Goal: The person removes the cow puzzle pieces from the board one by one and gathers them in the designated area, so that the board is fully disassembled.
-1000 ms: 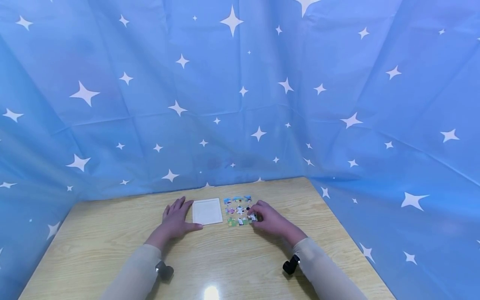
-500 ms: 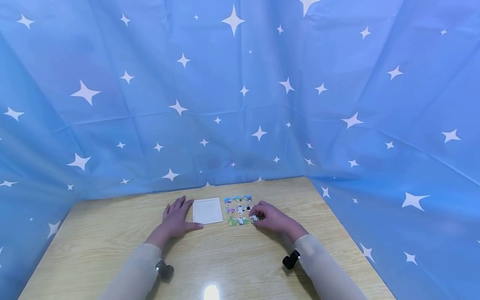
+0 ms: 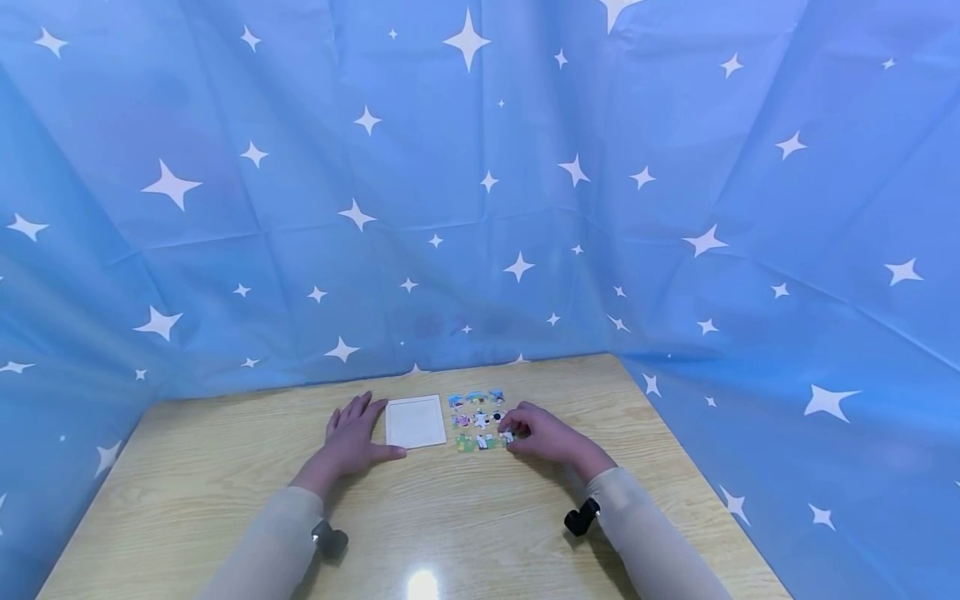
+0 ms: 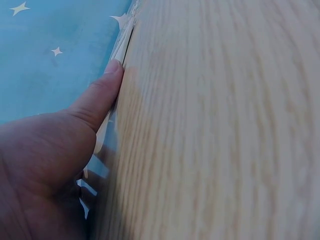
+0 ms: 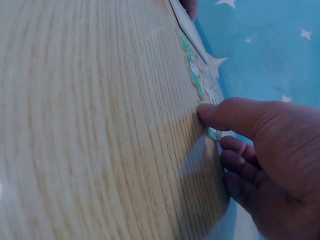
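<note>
A shallow white square puzzle tray (image 3: 416,422) lies flat toward the back of the table. My left hand (image 3: 351,437) is spread at its left side, thumb by the near corner and fingertips by the far corner. In the left wrist view the thumb (image 4: 102,87) lies straight along the tray's edge. Right of the tray, colourful jigsaw pieces (image 3: 481,420) lie in loose rows. At their near right corner my right hand (image 3: 546,435) pinches one jigsaw piece (image 3: 507,437) low at the tabletop; fingers partly cover it. Its green edge (image 5: 213,134) shows below the thumb in the right wrist view.
The light wooden table (image 3: 450,525) ends at the back and right against a blue curtain (image 3: 480,208) printed with white stars. A black wrist camera (image 3: 581,518) sits on the right sleeve, another camera (image 3: 330,542) on the left.
My right hand has shifted slightly to the right and toward me with the corner piece, opening a small gap from its neighbour. The left hand and the tray stay still.
</note>
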The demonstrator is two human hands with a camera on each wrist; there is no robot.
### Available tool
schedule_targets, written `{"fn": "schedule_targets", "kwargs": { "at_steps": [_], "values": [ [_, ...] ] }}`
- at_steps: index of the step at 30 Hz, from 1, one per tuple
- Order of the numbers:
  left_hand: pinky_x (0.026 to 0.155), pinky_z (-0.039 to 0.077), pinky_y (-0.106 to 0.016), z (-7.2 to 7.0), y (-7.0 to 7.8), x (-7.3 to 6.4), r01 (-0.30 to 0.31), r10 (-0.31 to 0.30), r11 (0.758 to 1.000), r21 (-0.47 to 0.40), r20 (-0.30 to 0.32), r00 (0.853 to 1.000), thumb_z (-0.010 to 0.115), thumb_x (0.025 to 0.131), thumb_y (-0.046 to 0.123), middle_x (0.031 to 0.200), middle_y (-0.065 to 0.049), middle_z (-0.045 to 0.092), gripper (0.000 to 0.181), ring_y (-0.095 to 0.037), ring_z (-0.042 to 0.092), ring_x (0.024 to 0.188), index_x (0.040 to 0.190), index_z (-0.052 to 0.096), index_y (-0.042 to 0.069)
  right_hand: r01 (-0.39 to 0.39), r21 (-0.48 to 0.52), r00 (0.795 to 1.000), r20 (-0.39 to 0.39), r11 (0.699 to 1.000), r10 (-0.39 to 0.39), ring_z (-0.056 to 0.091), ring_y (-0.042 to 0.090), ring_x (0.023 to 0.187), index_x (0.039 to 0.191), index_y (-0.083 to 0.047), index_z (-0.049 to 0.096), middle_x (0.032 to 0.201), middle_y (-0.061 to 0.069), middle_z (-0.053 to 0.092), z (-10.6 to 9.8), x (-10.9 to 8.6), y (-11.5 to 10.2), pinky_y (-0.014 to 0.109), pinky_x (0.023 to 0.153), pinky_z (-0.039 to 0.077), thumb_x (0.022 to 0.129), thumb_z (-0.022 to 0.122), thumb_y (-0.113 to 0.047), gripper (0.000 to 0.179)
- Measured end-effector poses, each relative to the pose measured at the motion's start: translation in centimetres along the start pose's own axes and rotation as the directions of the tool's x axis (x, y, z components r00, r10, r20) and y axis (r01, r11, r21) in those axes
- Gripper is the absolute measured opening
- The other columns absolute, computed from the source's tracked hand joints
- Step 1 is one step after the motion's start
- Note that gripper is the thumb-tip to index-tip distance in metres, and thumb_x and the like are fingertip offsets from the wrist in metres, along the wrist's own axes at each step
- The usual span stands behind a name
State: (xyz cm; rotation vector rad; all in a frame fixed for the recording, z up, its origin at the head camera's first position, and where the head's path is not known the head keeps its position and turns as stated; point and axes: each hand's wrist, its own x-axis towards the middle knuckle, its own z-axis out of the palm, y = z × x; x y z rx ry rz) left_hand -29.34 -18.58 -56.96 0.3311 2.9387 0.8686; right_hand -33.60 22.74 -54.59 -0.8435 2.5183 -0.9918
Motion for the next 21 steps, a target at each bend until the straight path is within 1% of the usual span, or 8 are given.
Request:
{"fn": "schedule_targets", "kwargs": {
  "at_steps": [5, 14, 18, 21],
  "values": [
    [0.13, 0.003, -0.075, 0.12, -0.11, 0.05, -0.001, 0.001, 1.0, -0.007, 0.001, 1.0, 0.089, 0.085, 0.065, 0.178, -0.031, 0.022, 0.114, -0.054, 0.015, 0.165, 0.17, 0.04, 0.006, -0.002, 0.013, 1.0, -0.003, 1.0, 0.002, 0.056, 0.022, 0.102, 0.128, -0.013, 0.075, 0.115, 0.005, 0.059, 0.04, -0.03, 0.03, 0.04, 0.089, 0.052, 0.103, 0.079, -0.01, 0.025],
    [0.13, 0.004, -0.075, 0.42, -0.22, 0.09, -0.002, 0.002, 1.0, 0.007, 0.003, 1.0, 0.088, 0.085, 0.065, 0.179, -0.03, 0.022, 0.116, -0.053, 0.015, 0.165, 0.171, 0.038, 0.006, -0.002, 0.026, 0.999, -0.046, 1.0, 0.003, 0.057, 0.023, 0.104, 0.124, -0.01, 0.076, 0.113, 0.007, 0.06, 0.23, -0.07, 0.04, 0.038, 0.089, 0.052, 0.102, 0.081, -0.01, 0.023],
    [0.13, 0.004, -0.075, 0.5, -0.23, 0.08, -0.006, 0.006, 1.0, 0.005, -0.001, 1.0, 0.089, 0.085, 0.065, 0.179, -0.03, 0.022, 0.118, -0.054, 0.014, 0.165, 0.172, 0.036, 0.006, 0.005, 0.041, 0.997, -0.072, 0.999, -0.002, 0.058, 0.021, 0.101, 0.123, -0.008, 0.075, 0.11, 0.007, 0.061, 0.23, -0.03, -0.24, 0.036, 0.086, 0.052, 0.102, 0.081, -0.01, 0.022],
    [0.13, 0.002, -0.075, 0.43, -0.38, -0.05, -0.015, 0.015, 1.0, -0.018, -0.003, 1.0, 0.089, 0.085, 0.066, 0.179, -0.03, 0.022, 0.12, -0.054, 0.014, 0.166, 0.173, 0.034, 0.005, 0.013, 0.03, 0.995, -0.095, 0.999, -0.01, 0.058, 0.019, 0.098, 0.123, -0.008, 0.075, 0.107, 0.005, 0.061, 0.17, 0.1, -0.39, 0.034, 0.083, 0.053, 0.103, 0.08, -0.011, 0.021]
  ]
}}
